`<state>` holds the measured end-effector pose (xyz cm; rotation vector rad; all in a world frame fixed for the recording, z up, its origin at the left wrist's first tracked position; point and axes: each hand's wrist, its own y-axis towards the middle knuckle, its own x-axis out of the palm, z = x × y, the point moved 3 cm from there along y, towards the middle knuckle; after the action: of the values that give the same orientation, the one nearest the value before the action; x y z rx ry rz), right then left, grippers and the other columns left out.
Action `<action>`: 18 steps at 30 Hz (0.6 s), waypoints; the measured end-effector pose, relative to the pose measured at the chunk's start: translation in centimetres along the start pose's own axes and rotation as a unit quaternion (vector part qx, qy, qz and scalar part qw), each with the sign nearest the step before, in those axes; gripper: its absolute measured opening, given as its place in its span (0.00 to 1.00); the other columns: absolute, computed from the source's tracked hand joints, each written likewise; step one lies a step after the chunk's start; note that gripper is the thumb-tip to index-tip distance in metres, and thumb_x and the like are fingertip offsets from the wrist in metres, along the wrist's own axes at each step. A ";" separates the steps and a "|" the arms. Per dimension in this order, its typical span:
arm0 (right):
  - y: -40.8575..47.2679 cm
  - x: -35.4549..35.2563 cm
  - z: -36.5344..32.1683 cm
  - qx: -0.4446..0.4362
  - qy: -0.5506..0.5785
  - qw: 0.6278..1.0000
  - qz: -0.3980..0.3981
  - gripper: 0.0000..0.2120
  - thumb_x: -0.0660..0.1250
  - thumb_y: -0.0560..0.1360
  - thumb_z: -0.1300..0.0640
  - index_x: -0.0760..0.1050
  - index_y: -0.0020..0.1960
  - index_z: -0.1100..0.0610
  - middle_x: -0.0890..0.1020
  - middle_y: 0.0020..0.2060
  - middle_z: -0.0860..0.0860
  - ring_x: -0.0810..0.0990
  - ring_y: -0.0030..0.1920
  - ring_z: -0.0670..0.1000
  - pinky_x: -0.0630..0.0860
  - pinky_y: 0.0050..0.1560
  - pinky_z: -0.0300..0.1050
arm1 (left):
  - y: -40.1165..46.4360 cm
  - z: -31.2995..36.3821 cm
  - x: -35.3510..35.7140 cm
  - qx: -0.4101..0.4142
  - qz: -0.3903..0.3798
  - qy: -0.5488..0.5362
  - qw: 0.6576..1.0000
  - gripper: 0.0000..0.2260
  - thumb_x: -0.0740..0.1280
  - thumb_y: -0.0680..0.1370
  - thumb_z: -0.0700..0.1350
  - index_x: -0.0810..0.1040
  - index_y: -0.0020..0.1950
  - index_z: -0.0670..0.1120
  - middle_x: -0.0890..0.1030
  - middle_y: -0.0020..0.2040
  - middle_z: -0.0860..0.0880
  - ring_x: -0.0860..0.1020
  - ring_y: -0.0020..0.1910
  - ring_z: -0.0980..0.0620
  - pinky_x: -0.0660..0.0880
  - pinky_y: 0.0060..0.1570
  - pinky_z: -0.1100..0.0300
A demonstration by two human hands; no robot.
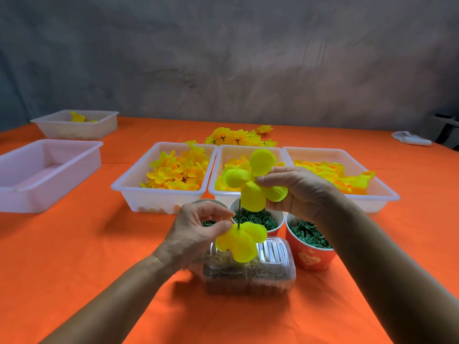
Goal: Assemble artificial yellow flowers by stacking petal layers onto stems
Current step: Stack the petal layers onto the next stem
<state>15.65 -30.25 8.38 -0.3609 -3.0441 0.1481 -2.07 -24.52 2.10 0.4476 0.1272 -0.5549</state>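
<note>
My left hand pinches a thin dark stem that stands upright, with a yellow petal layer threaded on it just beside my fingertips. My right hand pinches a larger yellow four-lobed petal layer at its middle, held above the stem's top end. Both hands hover over a clear plastic box at the table's centre.
Three white trays of yellow petals stand in a row behind. Two orange cups with green parts sit beside the box. Finished flowers lie at the back. An empty tray and another tray stand left.
</note>
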 end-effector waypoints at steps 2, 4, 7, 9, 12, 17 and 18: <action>0.0 0.2 0.2 0.008 -0.009 1.000 0.004 0.08 0.69 0.70 0.66 0.74 0.35 0.58 0.82 0.30 0.50 0.80 0.35 0.49 0.75 0.35 0.43 | 0.2 0.3 -0.5 -0.024 0.020 -0.029 0.999 0.11 0.72 0.71 0.33 0.84 0.41 0.50 0.85 0.41 0.48 0.81 0.42 0.53 0.77 0.48 0.60; -0.1 0.3 0.4 0.012 -0.011 1.000 0.005 0.08 0.69 0.69 0.66 0.73 0.34 0.58 0.82 0.30 0.50 0.80 0.34 0.49 0.75 0.37 0.44 | 0.6 0.7 -1.0 -0.039 0.047 -0.079 0.995 0.13 0.66 0.75 0.31 0.84 0.42 0.48 0.85 0.40 0.48 0.81 0.42 0.54 0.76 0.48 0.63; -0.2 0.6 0.6 0.020 -0.009 1.000 0.005 0.09 0.70 0.69 0.66 0.74 0.33 0.57 0.83 0.32 0.50 0.81 0.35 0.49 0.74 0.37 0.44 | 1.2 1.6 -1.6 -0.055 0.073 -0.141 0.986 0.09 0.63 0.78 0.41 0.83 0.45 0.47 0.84 0.41 0.45 0.80 0.42 0.50 0.75 0.50 0.57; -0.3 0.8 0.8 0.021 -0.011 1.000 0.008 0.11 0.70 0.68 0.66 0.74 0.31 0.56 0.83 0.32 0.51 0.81 0.35 0.49 0.73 0.37 0.43 | 1.5 2.3 -1.7 -0.070 0.076 -0.157 0.982 0.13 0.65 0.75 0.53 0.83 0.46 0.45 0.84 0.43 0.42 0.80 0.41 0.48 0.75 0.48 0.55; -0.4 1.0 0.9 0.017 -0.011 1.000 0.013 0.11 0.71 0.68 0.66 0.76 0.30 0.55 0.83 0.33 0.50 0.81 0.35 0.49 0.72 0.38 0.43 | 1.6 3.3 -1.3 -0.052 0.069 -0.137 0.987 0.20 0.70 0.67 0.61 0.83 0.44 0.45 0.83 0.41 0.44 0.79 0.38 0.51 0.75 0.43 0.59; -0.6 0.9 0.0 -0.010 0.003 0.999 0.046 0.07 0.71 0.68 0.65 0.74 0.40 0.57 0.81 0.34 0.51 0.79 0.31 0.45 0.73 0.33 0.39 | 2.0 4.7 -0.2 -0.054 0.063 -0.110 0.990 0.25 0.71 0.61 0.61 0.81 0.50 0.47 0.85 0.40 0.50 0.80 0.36 0.57 0.74 0.39 0.67; -0.7 0.8 -0.3 -0.018 0.002 0.998 0.055 0.07 0.71 0.68 0.65 0.74 0.43 0.57 0.80 0.34 0.51 0.79 0.30 0.44 0.73 0.31 0.38 | 2.2 4.9 -0.2 -0.061 0.069 -0.112 0.989 0.26 0.72 0.60 0.60 0.80 0.52 0.46 0.85 0.41 0.49 0.80 0.36 0.57 0.74 0.40 0.66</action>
<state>14.74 -30.68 8.80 -0.5311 -3.0261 0.0995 -1.05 -24.95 7.36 0.2710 -0.0843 -0.4550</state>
